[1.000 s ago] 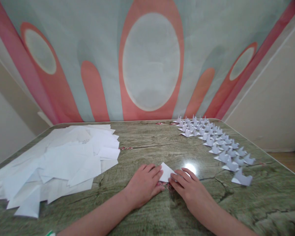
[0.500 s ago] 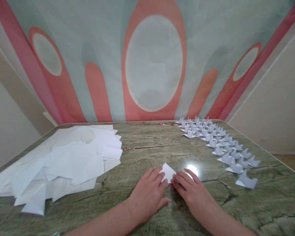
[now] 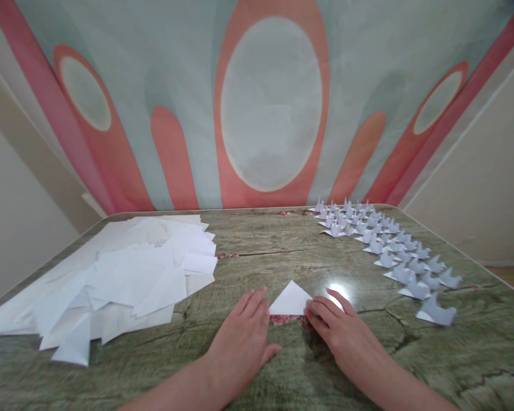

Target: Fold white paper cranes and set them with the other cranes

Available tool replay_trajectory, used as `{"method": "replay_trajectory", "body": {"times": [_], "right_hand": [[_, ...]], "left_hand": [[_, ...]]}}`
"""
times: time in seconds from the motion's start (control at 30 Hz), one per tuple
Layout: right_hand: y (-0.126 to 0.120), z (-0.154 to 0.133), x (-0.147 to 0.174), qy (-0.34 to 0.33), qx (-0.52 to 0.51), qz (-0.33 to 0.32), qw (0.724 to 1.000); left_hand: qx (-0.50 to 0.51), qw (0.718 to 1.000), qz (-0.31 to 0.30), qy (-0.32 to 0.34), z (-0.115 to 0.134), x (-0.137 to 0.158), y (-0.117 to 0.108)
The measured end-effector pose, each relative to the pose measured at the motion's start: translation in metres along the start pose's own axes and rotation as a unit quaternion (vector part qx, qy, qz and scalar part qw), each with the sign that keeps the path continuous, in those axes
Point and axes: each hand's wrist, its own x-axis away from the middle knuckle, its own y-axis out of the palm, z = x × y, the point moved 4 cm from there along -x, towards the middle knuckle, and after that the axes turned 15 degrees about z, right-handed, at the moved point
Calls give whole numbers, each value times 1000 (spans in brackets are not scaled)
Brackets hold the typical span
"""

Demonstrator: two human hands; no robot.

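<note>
A white sheet of paper folded into a triangle (image 3: 290, 299) lies on the table in front of me, its point facing away and its long edge towards me. My left hand (image 3: 245, 334) rests flat with fingers stretched and thumb apart, the fingertips at the triangle's left corner. At the right corner, my right hand (image 3: 336, 325) has its fingers closed over the paper; its thumb is hidden underneath.
Loose white paper sheets (image 3: 115, 274) are heaped on the left of the table (image 3: 257, 240). Several rows of small folded paper birds (image 3: 405, 274) stand along the right side. A patterned wall hanging (image 3: 274, 103) rises behind the far edge.
My left hand has slid left along the paper's near edge, uncovering most of the triangle. The right hand stays at the right corner. The view has shifted slightly.
</note>
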Motion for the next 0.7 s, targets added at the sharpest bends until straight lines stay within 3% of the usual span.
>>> {"method": "replay_trajectory", "body": {"times": [0.4, 0.53, 0.7], "right_hand": [[-14, 13, 4, 65, 92, -39, 993], [-14, 31, 0, 132, 2, -67, 989], [-9, 50, -11, 246, -183, -91, 948]], "left_hand": [[-26, 999, 16, 17, 4, -1, 1], [-20, 999, 42, 27, 5, -1, 7], [5, 997, 74, 36, 8, 0, 17]]}}
